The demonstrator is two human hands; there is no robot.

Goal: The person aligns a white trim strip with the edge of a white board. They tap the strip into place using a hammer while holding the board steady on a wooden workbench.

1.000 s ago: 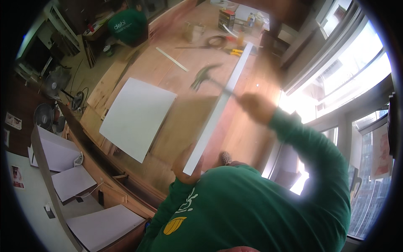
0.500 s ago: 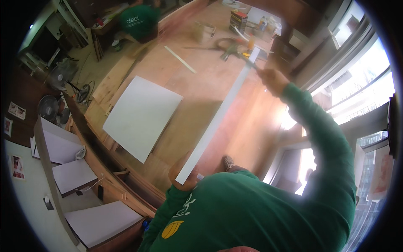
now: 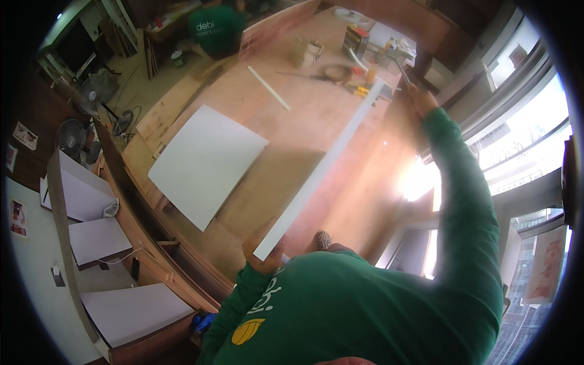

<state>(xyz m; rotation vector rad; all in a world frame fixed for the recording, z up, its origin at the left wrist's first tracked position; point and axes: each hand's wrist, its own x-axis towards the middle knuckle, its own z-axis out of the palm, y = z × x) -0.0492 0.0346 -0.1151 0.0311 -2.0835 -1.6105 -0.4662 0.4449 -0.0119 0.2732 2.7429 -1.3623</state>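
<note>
In the head view, my right hand (image 3: 421, 100) sits in the upper right of the frame, at the end of my outstretched green sleeve. It is clenched around the handle of a hammer (image 3: 398, 66), whose head points up and away toward the clutter at the far end of the workbench (image 3: 316, 121). The hammer is just above the far end of the long white strip (image 3: 319, 173), which runs as a diagonal from the upper right down to the lower centre of the frame and lies on the wooden bench top.

My left hand (image 3: 263, 258) is at the near end of that strip, in the lower centre, just above my chest. It touches the strip's end, but my own body hides most of it, so I cannot tell whether it grips the strip or only steadies it.

Left of the strip, in the middle of the frame, a white square panel (image 3: 204, 164) lies flat on the bench, well apart from both hands. A thin white batten (image 3: 267, 88) lies farther up. At the top left another person in a green shirt (image 3: 213, 30) crouches on the floor.
</note>
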